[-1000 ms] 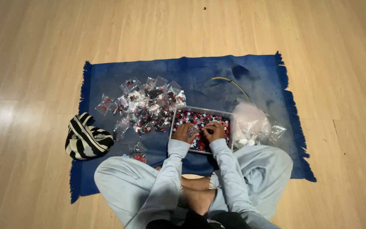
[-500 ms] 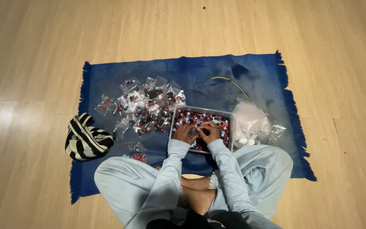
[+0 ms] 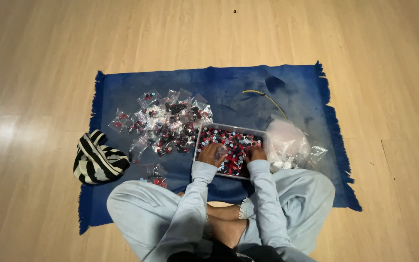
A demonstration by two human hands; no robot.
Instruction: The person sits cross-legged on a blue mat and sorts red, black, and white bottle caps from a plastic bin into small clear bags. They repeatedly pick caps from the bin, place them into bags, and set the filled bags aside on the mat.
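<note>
1. Seated cross-legged on a blue fringed rug (image 3: 248,92) laid over a pale wooden floor (image 3: 49,58), in light blue sleeves and trousers.
2. Both hands down in a clear plastic tray (image 3: 263,132) of small red, black and pale blue pieces, just ahead of the knees on the rug.
3. Left hand (image 3: 209,154) at the tray's near-left corner, fingers curled over the pieces; whether grasping anything, cannot tell at this size.
4. Right hand (image 3: 256,154) at the tray's near-right side, fingers bent into the pieces; grip likewise too small to tell.
5. Left of the tray, touching its edge: a loose heap of small clear packets (image 3: 168,121) filled with the same coloured pieces; one stray packet (image 3: 157,174) near the left knee.
6. Right of the tray: a crumpled pile of empty clear bags (image 3: 287,143).
7. Striped black-and-white cloth bundle (image 3: 95,157) at the rug's left edge.
8. Thin yellow cord (image 3: 267,98) beyond the tray.
</note>
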